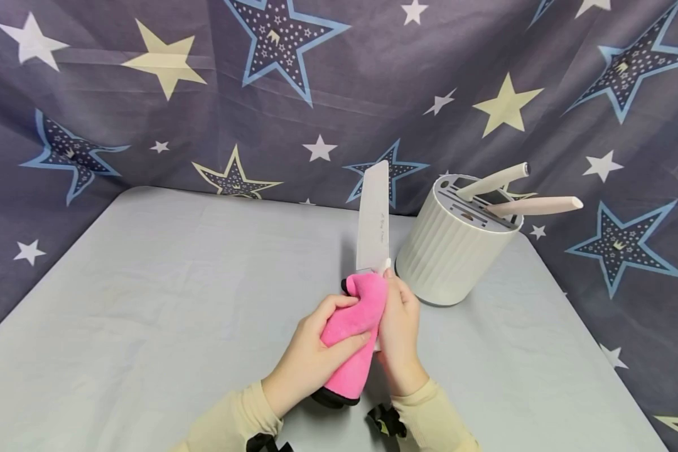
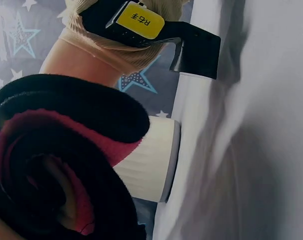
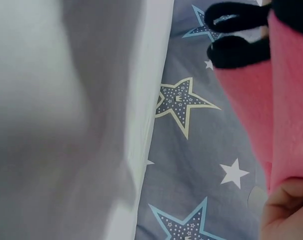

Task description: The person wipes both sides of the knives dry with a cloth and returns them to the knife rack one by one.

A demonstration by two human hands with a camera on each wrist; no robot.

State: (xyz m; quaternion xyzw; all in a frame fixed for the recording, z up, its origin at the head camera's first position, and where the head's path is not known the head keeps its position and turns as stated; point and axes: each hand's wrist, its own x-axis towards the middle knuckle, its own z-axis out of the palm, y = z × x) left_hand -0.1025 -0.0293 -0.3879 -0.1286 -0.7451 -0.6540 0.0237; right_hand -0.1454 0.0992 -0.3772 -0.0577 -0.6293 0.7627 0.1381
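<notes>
A broad-bladed kitchen knife [image 1: 373, 220] points away from the body in the head view, its blade bare above the cloth. The right hand [image 1: 398, 333] grips its pale handle, most of which is hidden by fingers and cloth. A pink cloth with black edging [image 1: 350, 320] is folded thickly against the knife where blade meets handle. Around this cloth the left hand [image 1: 316, 351] curls, thumb across the front and fingers at the upper side. Seen from the left wrist, the cloth's rolled end [image 2: 51, 165] shows black and pink layers.
A ribbed cream knife block [image 1: 457, 245] stands just beyond the right hand, with two pale-handled tools [image 1: 533, 206] slanting out of its top. Pale grey cloth covers the table [image 1: 147, 301]. Behind it hangs a dark star-patterned curtain [image 1: 373, 81]. Black straps [image 1: 387, 420] hang at the wrists.
</notes>
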